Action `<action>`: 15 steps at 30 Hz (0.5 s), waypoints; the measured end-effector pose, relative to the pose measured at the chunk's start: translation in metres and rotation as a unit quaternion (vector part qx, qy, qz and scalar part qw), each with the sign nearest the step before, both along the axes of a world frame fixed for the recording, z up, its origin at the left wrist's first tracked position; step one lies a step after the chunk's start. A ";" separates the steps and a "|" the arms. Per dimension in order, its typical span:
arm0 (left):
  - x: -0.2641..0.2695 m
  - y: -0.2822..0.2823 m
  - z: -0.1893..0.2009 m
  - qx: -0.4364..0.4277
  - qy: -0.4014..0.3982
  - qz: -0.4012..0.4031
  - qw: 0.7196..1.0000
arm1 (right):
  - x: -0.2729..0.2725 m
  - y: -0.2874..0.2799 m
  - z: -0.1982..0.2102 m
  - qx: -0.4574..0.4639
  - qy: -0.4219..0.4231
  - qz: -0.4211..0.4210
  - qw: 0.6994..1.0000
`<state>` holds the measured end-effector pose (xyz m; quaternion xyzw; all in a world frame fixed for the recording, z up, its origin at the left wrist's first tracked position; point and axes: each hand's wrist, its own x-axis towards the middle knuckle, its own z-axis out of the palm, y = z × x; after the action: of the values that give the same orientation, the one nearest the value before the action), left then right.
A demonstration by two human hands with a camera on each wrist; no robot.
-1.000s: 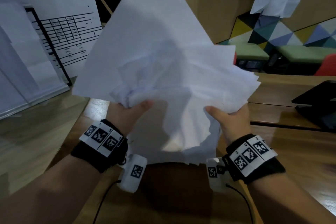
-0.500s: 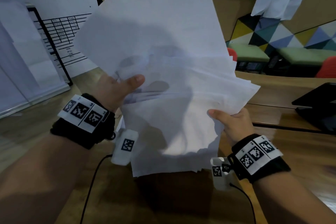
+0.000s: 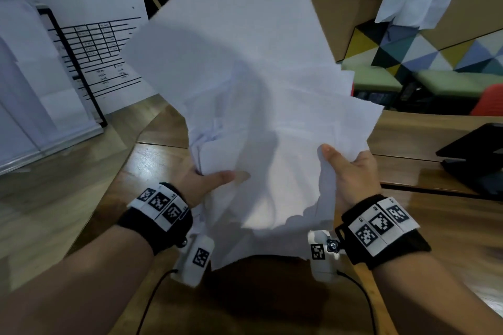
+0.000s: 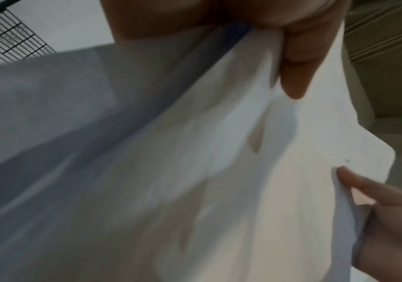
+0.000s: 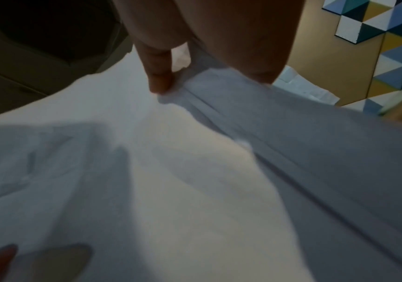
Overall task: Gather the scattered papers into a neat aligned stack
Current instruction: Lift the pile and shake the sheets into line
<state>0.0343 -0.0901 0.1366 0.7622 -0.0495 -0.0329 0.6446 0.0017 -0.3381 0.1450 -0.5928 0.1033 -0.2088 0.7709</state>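
The papers (image 3: 253,106) are hanging in mid-air above the wooden table (image 3: 424,215), a loose, unaligned sheaf w/ corners fanning out toward 12 and 2 o'clock. The left hand (image 3: 202,185) is gripping the sheaf's 8 o'clock edge, thumb lying over the front; the right hand (image 3: 351,171) is pinching the 4 o'clock edge, thumb on front too. Only the wrist views are showing the sheaf close up: left wrist view is catching a finger (image 4: 296,63) pressing into crumpled sheets, plus the right thumb at 4 o'clock; right wrist view is showing thumb and fingers pinching several layered edges. Head view alone is taking in a printed table sheet (image 3: 100,54) at 10 o'clock and a dark tablet (image 3: 473,155) at 3 o'clock.
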 end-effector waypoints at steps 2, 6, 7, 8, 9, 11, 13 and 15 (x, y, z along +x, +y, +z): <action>-0.001 -0.005 -0.004 0.031 0.022 0.020 0.999 | 0.002 0.002 -0.002 0.079 -0.004 -0.014 0.997; 0.003 -0.001 -0.011 0.019 0.054 0.052 0.997 | 0.006 0.002 -0.003 0.173 -0.006 -0.031 0.984; 0.004 0.000 -0.013 0.017 0.052 0.055 0.997 | 0.006 0.001 -0.003 0.161 -0.005 -0.047 0.986; 0.003 0.001 -0.013 0.017 0.050 0.053 0.997 | 0.005 0.001 -0.005 0.156 -0.010 -0.055 0.986; 0.003 0.002 -0.015 0.020 0.050 0.051 0.997 | 0.003 0.000 -0.004 0.156 -0.018 -0.055 0.986; 0.004 0.004 -0.017 0.024 0.044 0.043 0.998 | 0.002 -0.005 -0.011 0.146 -0.012 -0.053 0.988; 0.005 0.005 -0.020 0.025 0.040 0.044 0.998 | 0.001 -0.008 -0.019 0.131 0.019 -0.067 0.989; 0.007 0.006 -0.023 0.017 0.045 0.055 0.997 | 0.000 -0.011 -0.026 0.150 0.047 -0.094 0.983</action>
<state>0.0410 -0.0845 0.1136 0.7722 0.0219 -0.0320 0.6343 0.0014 -0.3492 0.1189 -0.4672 0.2253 -0.2345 0.8222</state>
